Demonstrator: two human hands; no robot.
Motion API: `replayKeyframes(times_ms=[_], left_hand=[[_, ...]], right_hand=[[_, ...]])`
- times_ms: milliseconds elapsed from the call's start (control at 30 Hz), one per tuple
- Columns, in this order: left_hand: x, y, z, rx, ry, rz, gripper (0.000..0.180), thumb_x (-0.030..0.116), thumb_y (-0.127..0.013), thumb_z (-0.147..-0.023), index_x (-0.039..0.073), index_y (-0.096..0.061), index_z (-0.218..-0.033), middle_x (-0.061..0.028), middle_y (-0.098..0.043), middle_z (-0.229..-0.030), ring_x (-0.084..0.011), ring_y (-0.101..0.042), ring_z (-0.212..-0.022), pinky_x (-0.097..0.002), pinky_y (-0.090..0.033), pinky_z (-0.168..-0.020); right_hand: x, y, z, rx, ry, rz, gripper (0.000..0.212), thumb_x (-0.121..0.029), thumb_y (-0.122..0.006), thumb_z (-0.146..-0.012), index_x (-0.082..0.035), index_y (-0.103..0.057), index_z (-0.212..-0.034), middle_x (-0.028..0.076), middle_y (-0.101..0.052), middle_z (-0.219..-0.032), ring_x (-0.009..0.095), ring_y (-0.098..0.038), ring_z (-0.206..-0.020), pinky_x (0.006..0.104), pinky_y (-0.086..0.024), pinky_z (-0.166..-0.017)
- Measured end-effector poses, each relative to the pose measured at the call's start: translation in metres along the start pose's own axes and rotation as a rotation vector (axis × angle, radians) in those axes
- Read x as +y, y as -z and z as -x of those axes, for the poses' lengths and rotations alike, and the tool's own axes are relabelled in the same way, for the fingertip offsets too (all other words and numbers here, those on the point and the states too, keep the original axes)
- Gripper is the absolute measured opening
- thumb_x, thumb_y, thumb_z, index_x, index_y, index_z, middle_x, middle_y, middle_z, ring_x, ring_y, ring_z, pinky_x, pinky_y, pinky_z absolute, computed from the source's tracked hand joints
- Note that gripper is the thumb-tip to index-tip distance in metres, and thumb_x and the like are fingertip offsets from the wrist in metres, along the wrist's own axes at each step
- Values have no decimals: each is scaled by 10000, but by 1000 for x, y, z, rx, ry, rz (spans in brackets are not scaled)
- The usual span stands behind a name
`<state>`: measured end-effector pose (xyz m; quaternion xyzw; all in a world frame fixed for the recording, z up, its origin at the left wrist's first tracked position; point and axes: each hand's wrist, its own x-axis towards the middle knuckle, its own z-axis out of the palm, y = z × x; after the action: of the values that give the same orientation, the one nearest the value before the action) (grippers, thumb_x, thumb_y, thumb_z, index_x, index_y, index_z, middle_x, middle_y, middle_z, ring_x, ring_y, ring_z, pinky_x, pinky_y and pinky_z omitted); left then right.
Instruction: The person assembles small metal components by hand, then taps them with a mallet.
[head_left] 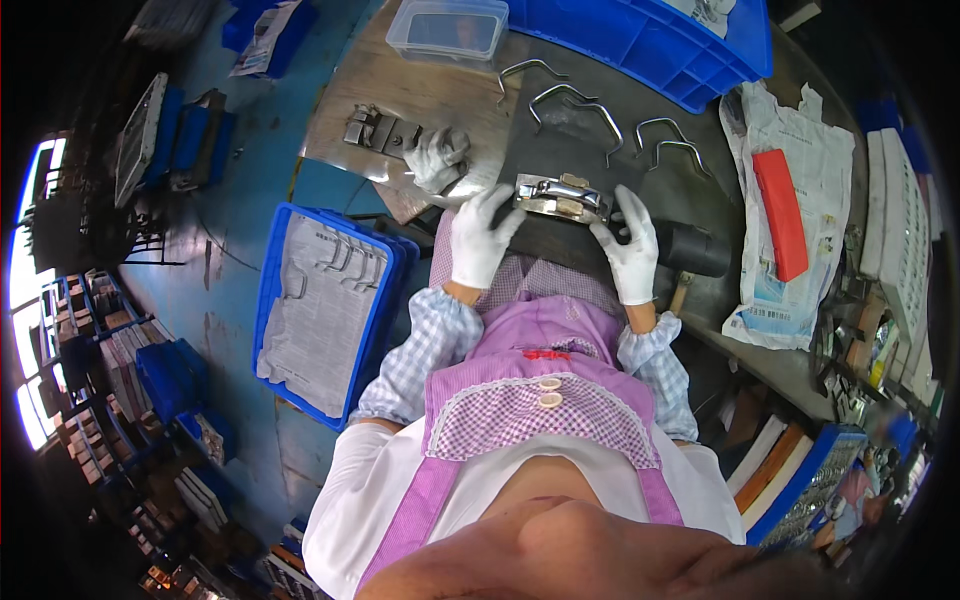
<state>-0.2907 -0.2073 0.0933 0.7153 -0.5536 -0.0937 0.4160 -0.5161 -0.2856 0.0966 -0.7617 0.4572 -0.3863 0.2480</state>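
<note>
White-gloved left hand [484, 236] and white-gloved right hand [630, 248] are sitting either side of the long silver metal block [562, 198], fingers apart, maybe straightening it, next needing steady pinching.

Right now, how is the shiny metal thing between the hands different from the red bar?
The metal thing is silvery with brownish-gold parts; the red bar is just red. The metal thing lies sideways between the left hand and the right hand; the red bar points away from the person, on paper, with no hand on it. Both are longer than they are wide.
</note>
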Motion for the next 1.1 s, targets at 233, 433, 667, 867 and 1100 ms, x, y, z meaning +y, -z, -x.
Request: replayKeyframes(times_ms=[233,433,667,867,1100], left_hand=[[67,26,2,-453,764,845,353,341,-605,-1037,17,-703,-1136,-33,-725,-863,-62,-582,-605,-220,-444,-555],[49,-6,35,-351,172,412,253,179,-596,-1011,30,-649,-1209,-114,-762,-984,-187,-704,-699,-300,-545,-631],[93,-82,11,-720,-66,497,187,125,-636,-960,72,-643,-1139,-176,-726,-976,-348,-718,-929,-401,-573,-785],[85,-155,16,-637,-110,318,176,141,-646,-923,95,-633,-1093,-194,-704,-846,-394,-695,-816,-490,-552,-722],[91,-153,13,-630,-59,288,201,193,-640,-933,94,-623,-1108,-192,-708,-856,-384,-699,-829,-498,-553,-742]], right_hand=[[-63,10,-7,37,365,40,349,64,-642,-669,-104,-752,-955,77,-708,-949,289,-640,-800,401,-502,-724],[-11,71,63,265,-57,421,385,-118,-777,-754,-75,-694,-1127,110,-697,-1083,328,-651,-990,427,-518,-879],[110,121,71,-19,-527,400,388,-356,-808,-817,-88,-697,-1075,126,-696,-800,346,-660,-673,419,-547,-675],[38,162,7,-335,-1237,-748,276,-367,-555,-1030,-95,-598,-1024,-79,-376,-580,49,-325,-378,245,-231,-343],[-56,204,40,-403,-314,206,194,-224,-563,-995,-70,-657,-1067,76,-603,-875,211,-535,-743,362,-433,-651]])
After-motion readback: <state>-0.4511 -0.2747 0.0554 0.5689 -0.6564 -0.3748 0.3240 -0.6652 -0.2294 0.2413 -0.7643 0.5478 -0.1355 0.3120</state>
